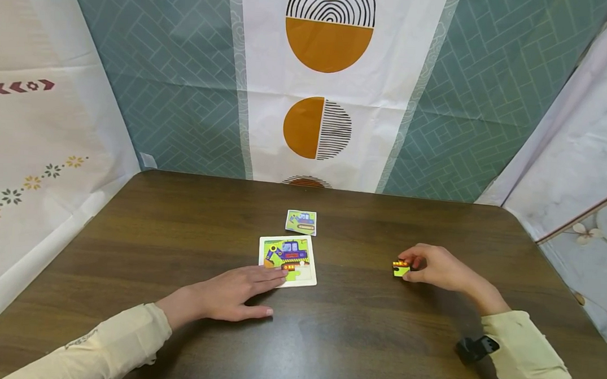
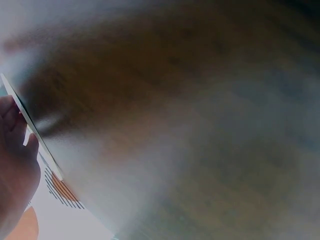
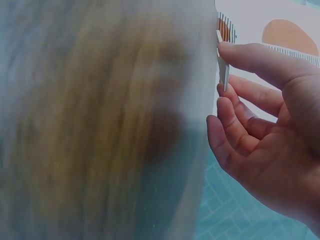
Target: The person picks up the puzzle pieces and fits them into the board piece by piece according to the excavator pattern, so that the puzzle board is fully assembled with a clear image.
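My left hand (image 1: 240,291) lies flat with straight fingers, their tips over the lower left of a white-framed jigsaw puzzle board (image 1: 312,272). The board shows a blue and red excavator on green, and its lower right corner is bare. In the left wrist view the hand (image 2: 17,160) sits at the thin edge of the board (image 2: 37,132). Off to the right of the board, my right hand (image 1: 439,267) pinches a green puzzle piece (image 1: 401,270) with a red and yellow strip. The right wrist view has this piece (image 3: 223,70) edge-on between thumb and fingertips.
Behind the board lies a small picture card (image 1: 301,222) with a similar excavator. Everything is on a dark brown wooden table (image 1: 358,344). Patterned cloth or paper walls (image 1: 185,94) close in the back and both sides.
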The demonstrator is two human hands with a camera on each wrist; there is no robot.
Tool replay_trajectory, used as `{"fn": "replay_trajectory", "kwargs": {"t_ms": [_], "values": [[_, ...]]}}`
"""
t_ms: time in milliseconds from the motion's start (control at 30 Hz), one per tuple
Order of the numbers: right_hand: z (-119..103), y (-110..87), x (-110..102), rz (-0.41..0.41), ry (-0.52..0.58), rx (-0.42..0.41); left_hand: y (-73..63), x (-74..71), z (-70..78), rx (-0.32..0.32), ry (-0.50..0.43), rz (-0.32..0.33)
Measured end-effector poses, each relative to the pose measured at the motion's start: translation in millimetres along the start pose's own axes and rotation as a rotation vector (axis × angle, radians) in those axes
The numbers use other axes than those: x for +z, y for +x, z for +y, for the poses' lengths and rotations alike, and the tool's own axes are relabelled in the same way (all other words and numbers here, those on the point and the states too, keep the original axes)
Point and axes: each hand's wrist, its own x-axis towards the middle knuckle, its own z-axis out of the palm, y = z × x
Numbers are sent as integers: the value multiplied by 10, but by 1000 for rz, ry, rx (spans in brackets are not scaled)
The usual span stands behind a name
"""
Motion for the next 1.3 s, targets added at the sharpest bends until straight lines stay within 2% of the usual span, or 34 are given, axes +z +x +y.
{"fn": "replay_trajectory", "kwargs": {"t_ms": [367,533,833,1300], "values": [[-69,98,35,1,3,-20,8,-18,12,-29,-19,-22],[-138,168,52,-9,14,-24,13,-34,19,-57,-40,-57],[-303,327,80,-8,16,-70,20,-46,27,-73,-42,-78],[-490,515,196,-39,19,-115,16,-44,25,-57,-37,-61]]}}
